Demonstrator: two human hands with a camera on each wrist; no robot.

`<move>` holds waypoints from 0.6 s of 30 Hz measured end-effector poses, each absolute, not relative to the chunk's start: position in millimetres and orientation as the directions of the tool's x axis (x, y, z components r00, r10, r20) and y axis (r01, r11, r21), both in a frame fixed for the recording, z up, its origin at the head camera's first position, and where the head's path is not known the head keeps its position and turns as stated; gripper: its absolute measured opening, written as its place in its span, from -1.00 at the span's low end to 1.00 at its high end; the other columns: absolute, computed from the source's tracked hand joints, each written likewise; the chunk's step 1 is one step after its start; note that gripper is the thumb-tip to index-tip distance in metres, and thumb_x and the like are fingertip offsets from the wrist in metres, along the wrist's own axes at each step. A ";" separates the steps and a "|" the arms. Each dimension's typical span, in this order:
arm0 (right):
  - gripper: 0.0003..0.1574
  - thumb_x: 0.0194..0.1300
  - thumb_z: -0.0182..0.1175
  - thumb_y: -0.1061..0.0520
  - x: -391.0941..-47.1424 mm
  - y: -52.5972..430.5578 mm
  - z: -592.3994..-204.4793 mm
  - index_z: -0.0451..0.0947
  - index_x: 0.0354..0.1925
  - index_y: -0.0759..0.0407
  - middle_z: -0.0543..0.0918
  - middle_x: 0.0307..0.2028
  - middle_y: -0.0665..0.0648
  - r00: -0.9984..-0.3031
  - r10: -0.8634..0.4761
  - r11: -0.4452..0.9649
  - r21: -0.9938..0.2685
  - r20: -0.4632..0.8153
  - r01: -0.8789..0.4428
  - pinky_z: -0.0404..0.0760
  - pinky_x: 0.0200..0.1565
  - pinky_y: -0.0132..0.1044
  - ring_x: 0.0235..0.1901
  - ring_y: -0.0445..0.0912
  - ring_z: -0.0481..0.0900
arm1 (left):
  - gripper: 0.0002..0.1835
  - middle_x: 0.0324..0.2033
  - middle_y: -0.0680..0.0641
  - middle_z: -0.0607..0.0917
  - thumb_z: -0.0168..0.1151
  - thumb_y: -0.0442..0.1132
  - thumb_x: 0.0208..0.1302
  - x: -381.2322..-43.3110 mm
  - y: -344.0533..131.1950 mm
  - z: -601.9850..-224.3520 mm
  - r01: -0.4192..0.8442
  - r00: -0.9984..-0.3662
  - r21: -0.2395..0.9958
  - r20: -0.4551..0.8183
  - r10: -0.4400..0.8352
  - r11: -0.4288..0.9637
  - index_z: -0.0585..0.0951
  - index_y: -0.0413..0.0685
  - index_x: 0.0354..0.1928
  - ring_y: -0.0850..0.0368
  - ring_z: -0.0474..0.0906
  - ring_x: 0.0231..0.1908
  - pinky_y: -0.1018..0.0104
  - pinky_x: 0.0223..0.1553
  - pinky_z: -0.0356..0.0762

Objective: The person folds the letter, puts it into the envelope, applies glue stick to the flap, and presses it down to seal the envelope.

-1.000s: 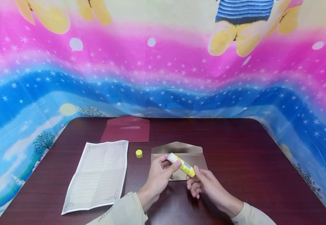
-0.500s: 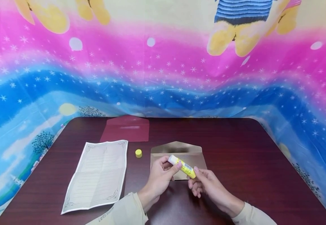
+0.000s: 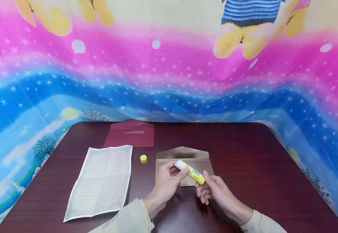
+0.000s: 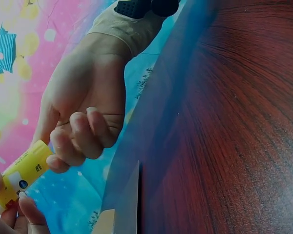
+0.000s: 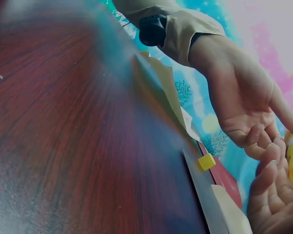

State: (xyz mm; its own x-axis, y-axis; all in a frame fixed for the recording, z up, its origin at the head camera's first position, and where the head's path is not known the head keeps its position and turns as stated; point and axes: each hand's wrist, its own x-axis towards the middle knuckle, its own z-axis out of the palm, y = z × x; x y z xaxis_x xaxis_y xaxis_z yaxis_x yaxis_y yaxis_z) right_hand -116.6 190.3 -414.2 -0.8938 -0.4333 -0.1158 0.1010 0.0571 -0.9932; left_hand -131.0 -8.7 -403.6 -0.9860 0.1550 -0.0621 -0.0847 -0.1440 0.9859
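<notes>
An uncapped glue stick (image 3: 196,175), yellow with a white upper end, is held tilted over the near part of an open brown envelope (image 3: 182,152). My left hand (image 3: 163,185) grips it near the white end, between thumb and fingers. At the yellow base, the thumb and index finger of my right hand (image 3: 219,192) pinch it. The other fingers of that hand (image 4: 85,105) are loosely curled below, as the left wrist view shows. Part of the envelope is hidden behind my hands. A yellow cap (image 3: 143,159) stands on the table left of the envelope.
A creased sheet of lined letter paper (image 3: 101,181) with an ornate border lies at the left. Behind it lies a dark red envelope (image 3: 131,137), flap opened away from me. A printed cloth (image 3: 169,71) hangs around the far edge of the dark wooden table (image 3: 244,145).
The glue stick and both hands have shifted very slightly to the right. My right thumb has moved a little at the base. The envelopes, paper and cap stay in place.
</notes>
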 end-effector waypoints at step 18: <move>-0.29 0.64 -0.43 -0.28 -117.7 190.1 -414.9 0.49 -0.22 0.11 0.60 -0.46 -0.12 -0.827 -0.534 -0.038 -0.972 -0.175 0.231 0.55 -0.44 -0.45 -0.53 -0.28 0.54 | -0.67 -0.24 -0.09 0.78 0.39 -0.24 0.28 -132.2 -9.6 -403.7 -0.093 -0.986 0.984 -0.070 0.152 -0.152 0.60 -0.33 -0.02 0.31 0.53 -0.38 0.51 -0.48 0.44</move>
State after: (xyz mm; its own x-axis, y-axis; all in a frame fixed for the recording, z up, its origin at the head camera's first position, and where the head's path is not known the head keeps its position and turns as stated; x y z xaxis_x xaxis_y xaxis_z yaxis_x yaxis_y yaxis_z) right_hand -117.7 190.1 -414.9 -0.8273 -0.5337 -0.1755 0.2307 -0.0379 -0.9723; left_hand -132.2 -9.6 -403.7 -0.9859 0.1519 -0.0697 -0.0930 -0.1524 0.9839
